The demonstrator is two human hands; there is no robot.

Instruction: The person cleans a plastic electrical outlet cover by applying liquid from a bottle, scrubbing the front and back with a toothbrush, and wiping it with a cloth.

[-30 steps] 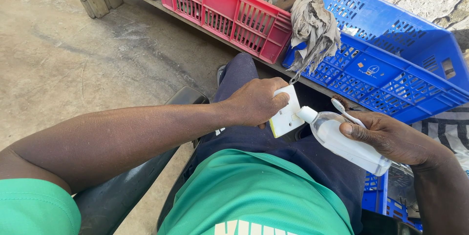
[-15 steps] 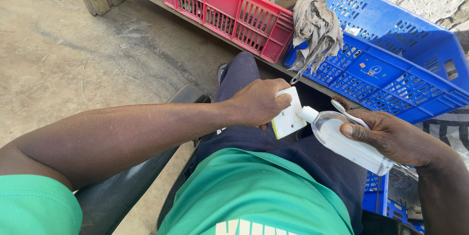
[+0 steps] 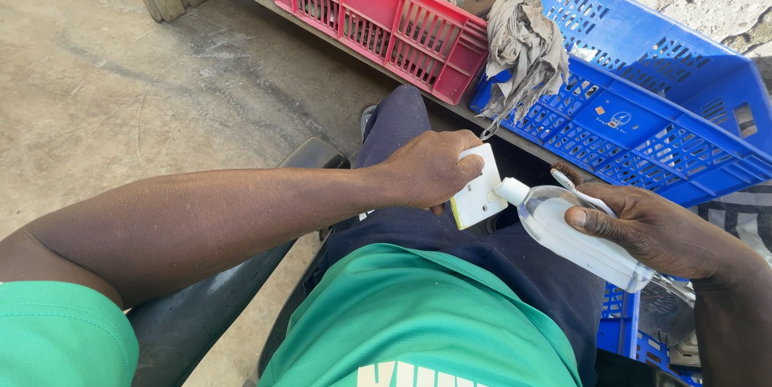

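The left hand (image 3: 430, 170) is clamped on a white square switch plate (image 3: 478, 191) held over the person's lap. The right hand (image 3: 655, 230) grips a clear squeeze bottle (image 3: 575, 234), its white nozzle touching the plate's edge. Beyond them, a grey rag (image 3: 527, 49) hangs over a blue crate (image 3: 643, 121) beside a red crate (image 3: 386, 21).

The left hand (image 3: 430, 171) covers the upper left part of the white switch plate (image 3: 479, 194); its face detail cannot be read. The right hand (image 3: 655, 230) hides the rear of the clear squeeze bottle (image 3: 575, 234) and most of a small brush (image 3: 568, 175). The red crate (image 3: 386, 21) and blue crate (image 3: 643, 113) are cut off at the frame edges. The grey rag (image 3: 523, 49) conceals part of the red crate's contents.
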